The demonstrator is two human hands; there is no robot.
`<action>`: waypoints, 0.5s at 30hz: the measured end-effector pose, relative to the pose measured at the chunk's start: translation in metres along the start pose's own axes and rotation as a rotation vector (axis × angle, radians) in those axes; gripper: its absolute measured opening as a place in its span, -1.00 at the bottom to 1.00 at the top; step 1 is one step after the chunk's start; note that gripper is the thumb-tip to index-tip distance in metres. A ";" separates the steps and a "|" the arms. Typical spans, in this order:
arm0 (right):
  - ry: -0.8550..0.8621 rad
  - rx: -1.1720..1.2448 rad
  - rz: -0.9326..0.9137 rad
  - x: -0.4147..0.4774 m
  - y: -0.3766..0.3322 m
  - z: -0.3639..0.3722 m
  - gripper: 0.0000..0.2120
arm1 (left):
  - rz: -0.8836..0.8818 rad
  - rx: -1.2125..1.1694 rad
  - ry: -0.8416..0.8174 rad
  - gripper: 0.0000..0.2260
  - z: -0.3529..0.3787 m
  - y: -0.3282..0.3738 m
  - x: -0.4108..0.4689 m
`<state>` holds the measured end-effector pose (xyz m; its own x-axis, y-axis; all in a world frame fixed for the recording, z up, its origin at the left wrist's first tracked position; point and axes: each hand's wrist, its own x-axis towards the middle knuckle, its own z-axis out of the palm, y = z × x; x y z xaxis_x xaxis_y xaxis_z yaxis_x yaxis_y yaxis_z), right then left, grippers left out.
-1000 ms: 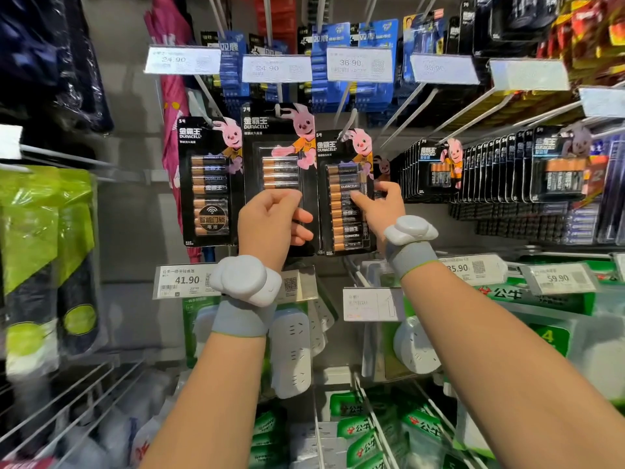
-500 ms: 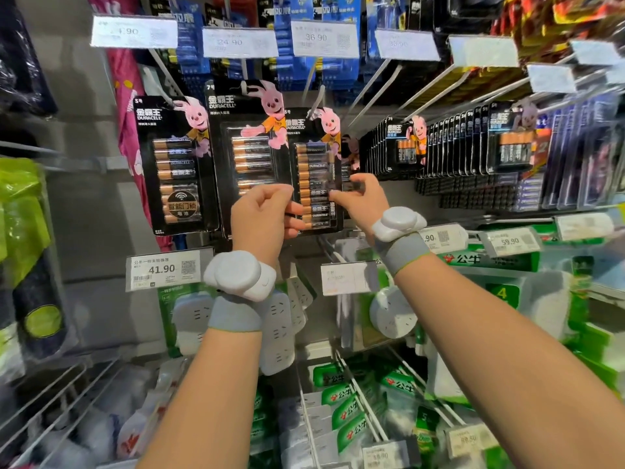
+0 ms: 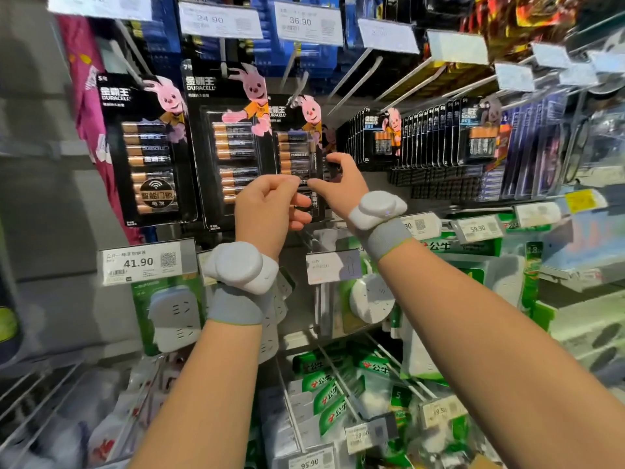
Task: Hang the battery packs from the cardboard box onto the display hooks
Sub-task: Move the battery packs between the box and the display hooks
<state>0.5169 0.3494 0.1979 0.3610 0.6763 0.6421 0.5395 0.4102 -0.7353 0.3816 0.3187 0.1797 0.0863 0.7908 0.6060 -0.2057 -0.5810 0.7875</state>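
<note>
**A battery pack held up by the hook**

We see one battery pack [image 3: 297,143] held up in front of the display wall. It is a flat black card with a pink bunny at the top right and white letters at the top left. A see-through plastic bubble on the front holds a stack of batteries lying sideways. Each battery is copper at one end and black along the rest.

The pack sits between the two hands and reaches up above them. The left hand [image 3: 267,208] is at the lower left of the pack, with its fingers curled and its thumb and first finger pinching the bottom part. The right hand [image 3: 341,184] pinches the lower right edge. The top of the pack is right by a thin metal hook [image 3: 299,86], but it is blurry there. We cannot tell if the pack is on the hook.

Just to the left hang two bigger packs [image 3: 230,143] of the same kind, shiny and flat. To the right, small packs [image 3: 422,137] hang close together in rows. Each wrist wears a soft grey band [image 3: 236,304] with a smooth, round white gadget [image 3: 240,265] on it. Paper price tags [image 3: 148,262] stick out below. Under them hang green cards [image 3: 142,299] with white plugs.
</note>
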 end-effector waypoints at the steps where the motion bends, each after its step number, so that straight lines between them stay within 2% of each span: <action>1: 0.005 0.022 -0.009 -0.004 -0.002 -0.004 -0.51 | 0.002 -0.010 0.000 -0.90 0.002 0.000 0.000; 4: 0.038 0.092 0.051 -0.014 -0.002 -0.021 -0.59 | -0.007 -0.060 -0.054 -0.90 0.015 -0.001 -0.001; 5: 0.092 0.092 0.096 -0.028 0.008 -0.048 -0.64 | -0.054 -0.089 -0.135 -0.90 0.039 -0.009 -0.010; 7: 0.065 0.222 0.133 -0.036 0.003 -0.057 -0.78 | -0.058 -0.114 -0.127 -0.89 0.041 -0.009 -0.011; 10: 0.142 0.166 0.132 -0.062 0.014 -0.093 -0.91 | -0.115 -0.171 -0.262 -0.89 0.073 -0.020 -0.024; 15: 0.254 0.035 0.183 -0.097 0.032 -0.144 -0.79 | -0.173 -0.208 -0.422 -0.89 0.118 -0.039 -0.050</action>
<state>0.6088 0.2087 0.1433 0.6303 0.5683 0.5289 0.4232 0.3197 -0.8478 0.4998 0.2789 0.1321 0.5146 0.7003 0.4947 -0.3400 -0.3630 0.8675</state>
